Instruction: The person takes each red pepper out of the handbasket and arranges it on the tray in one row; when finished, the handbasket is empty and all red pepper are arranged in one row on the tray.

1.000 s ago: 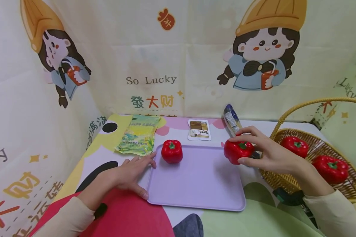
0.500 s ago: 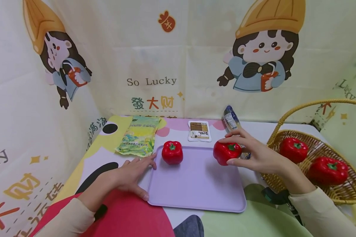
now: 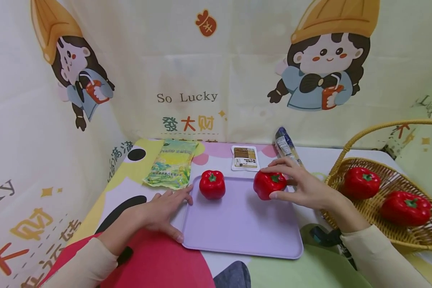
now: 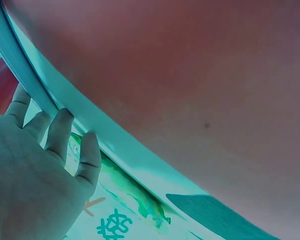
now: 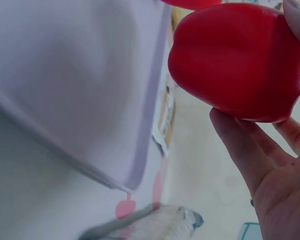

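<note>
My right hand (image 3: 302, 186) pinches a red bell pepper (image 3: 269, 185) between thumb and fingers over the far right part of a lilac tray (image 3: 237, 236). In the right wrist view this bell pepper (image 5: 239, 62) shows close up, fingers on one side and the thumb on the other. A second red bell pepper (image 3: 212, 185) with a green stem stands at the tray's far left corner. My left hand (image 3: 163, 214) rests at the tray's left edge, fingers spread and touching the rim; the left wrist view shows its fingers (image 4: 57, 132) against that edge.
Two more red peppers (image 3: 361, 183) lie in a wicker basket (image 3: 331, 176) with a tall handle, at the right. Behind the tray are a green-yellow packet (image 3: 173, 164), a small white-and-brown packet (image 3: 245, 158) and a dark blue-topped package (image 3: 286, 144). A printed cloth backdrop rises behind.
My right hand has carried the bell pepper leftward from beside the basket, over the tray's right part. The left hand has stayed at the tray's left edge.
</note>
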Available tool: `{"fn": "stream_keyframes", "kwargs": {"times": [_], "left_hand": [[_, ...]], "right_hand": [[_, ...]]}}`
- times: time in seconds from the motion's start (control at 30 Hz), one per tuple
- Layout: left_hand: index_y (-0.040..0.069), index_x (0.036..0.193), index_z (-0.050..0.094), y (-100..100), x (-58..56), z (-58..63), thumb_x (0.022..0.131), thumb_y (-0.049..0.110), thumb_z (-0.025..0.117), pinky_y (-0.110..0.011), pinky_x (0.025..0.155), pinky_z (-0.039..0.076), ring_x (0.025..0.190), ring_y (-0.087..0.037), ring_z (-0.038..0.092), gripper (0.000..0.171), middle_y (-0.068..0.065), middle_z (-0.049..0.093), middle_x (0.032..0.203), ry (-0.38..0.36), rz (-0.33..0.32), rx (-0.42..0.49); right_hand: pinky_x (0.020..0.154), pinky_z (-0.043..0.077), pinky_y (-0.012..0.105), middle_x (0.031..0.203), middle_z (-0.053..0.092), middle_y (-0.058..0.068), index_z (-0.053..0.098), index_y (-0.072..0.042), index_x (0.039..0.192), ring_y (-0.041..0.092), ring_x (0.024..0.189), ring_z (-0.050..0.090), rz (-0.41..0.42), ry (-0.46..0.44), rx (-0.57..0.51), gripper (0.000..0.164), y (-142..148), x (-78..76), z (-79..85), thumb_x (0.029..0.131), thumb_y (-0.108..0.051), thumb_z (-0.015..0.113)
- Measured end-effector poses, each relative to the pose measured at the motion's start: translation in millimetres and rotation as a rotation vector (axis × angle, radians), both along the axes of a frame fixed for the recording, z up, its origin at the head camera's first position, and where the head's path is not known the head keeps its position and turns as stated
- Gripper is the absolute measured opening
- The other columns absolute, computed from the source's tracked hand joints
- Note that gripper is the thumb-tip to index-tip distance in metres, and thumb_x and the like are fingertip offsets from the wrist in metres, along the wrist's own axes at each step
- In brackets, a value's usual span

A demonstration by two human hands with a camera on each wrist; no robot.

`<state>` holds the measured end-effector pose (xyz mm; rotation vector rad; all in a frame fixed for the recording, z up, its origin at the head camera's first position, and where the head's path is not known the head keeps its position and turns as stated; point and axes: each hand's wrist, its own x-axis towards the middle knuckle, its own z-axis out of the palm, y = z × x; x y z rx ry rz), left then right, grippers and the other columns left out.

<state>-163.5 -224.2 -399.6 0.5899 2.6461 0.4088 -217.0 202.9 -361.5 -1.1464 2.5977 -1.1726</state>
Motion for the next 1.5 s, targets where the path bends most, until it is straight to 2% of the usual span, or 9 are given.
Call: {"fn": "stream_keyframes", "kwargs": {"times": [0.1,0.3,0.47,0.67,0.93,1.23,1.37,1.5], "left_hand": [[0.038,0.129,0.047,1,-1.0,1.1,0.057,0.07,0.09,-0.066,0.109,0.033,0.141,-0.025,0.035,0.089,0.006,0.02,0.17,-0.001,0.001,-0.005],[0.037,0.13,0.047,-2,0.9,0.3,0.057,0.069,0.09,-0.053,0.101,0.038,0.135,-0.021,0.039,0.09,0.006,0.021,0.17,0.017,-0.016,-0.006],[0.037,0.13,0.047,-2,1.0,-0.2,0.057,0.068,0.091,-0.053,0.102,0.038,0.136,-0.021,0.039,0.09,0.006,0.021,0.17,0.015,-0.013,0.005],[0.037,0.13,0.047,-2,0.2,-1.1,0.057,0.069,0.09,-0.054,0.102,0.038,0.136,-0.021,0.038,0.09,0.006,0.021,0.17,0.01,-0.015,-0.003],[0.036,0.13,0.046,-4,1.9,-0.3,0.057,0.07,0.09,-0.057,0.103,0.037,0.137,-0.022,0.038,0.091,0.004,0.021,0.171,0.016,-0.02,0.007],[0.035,0.131,0.047,-4,1.6,1.1,0.058,0.07,0.089,-0.057,0.102,0.038,0.137,-0.023,0.039,0.091,0.003,0.021,0.17,0.026,-0.03,0.006],[0.035,0.132,0.047,-3,0.9,2.0,0.058,0.07,0.089,-0.058,0.103,0.038,0.137,-0.022,0.039,0.091,0.004,0.021,0.17,0.024,-0.021,0.0],[0.035,0.132,0.047,-3,0.7,1.8,0.059,0.07,0.089,-0.058,0.103,0.038,0.137,-0.023,0.038,0.091,0.004,0.021,0.171,0.016,-0.018,0.009]], "right_hand": [[0.085,0.06,0.035,0.141,0.047,0.002,0.058,-0.029,0.141,0.028,0.132,0.046,0.008,-0.004,0.004,0.065,-6,-2.3,-2.2,0.083,-0.025,0.088],[0.084,0.06,0.034,0.142,0.049,0.0,0.058,-0.031,0.141,0.027,0.133,0.046,0.003,-0.011,0.01,0.066,-19,-8.8,-7.2,0.082,-0.029,0.088],[0.083,0.061,0.034,0.14,0.051,0.003,0.059,-0.028,0.142,0.028,0.13,0.049,0.009,-0.002,-0.007,0.065,-26,-12.3,-14.1,0.084,-0.027,0.087],[0.084,0.061,0.035,0.138,0.05,0.002,0.06,-0.029,0.141,0.028,0.128,0.051,0.005,-0.026,-0.011,0.064,-31,-15.9,-22.8,0.084,-0.029,0.087],[0.087,0.06,0.035,0.138,0.05,-0.001,0.058,-0.032,0.143,0.024,0.126,0.052,0.011,-0.067,0.009,0.065,-47,-23.4,-28.5,0.084,-0.039,0.086],[0.087,0.059,0.033,0.138,0.05,0.0,0.06,-0.03,0.143,0.024,0.126,0.052,0.011,-0.049,0.046,0.065,-54,-25.1,-26.7,0.084,-0.039,0.085],[0.086,0.059,0.033,0.139,0.05,0.001,0.057,-0.028,0.147,0.024,0.126,0.051,0.019,-0.019,0.096,0.071,-56,-25.7,-22.3,0.084,-0.041,0.085],[0.086,0.059,0.039,0.141,0.05,0.005,0.05,-0.027,0.152,0.026,0.127,0.052,0.039,-0.028,0.137,0.076,-57,-25.9,-19.7,0.085,-0.033,0.085]]}}
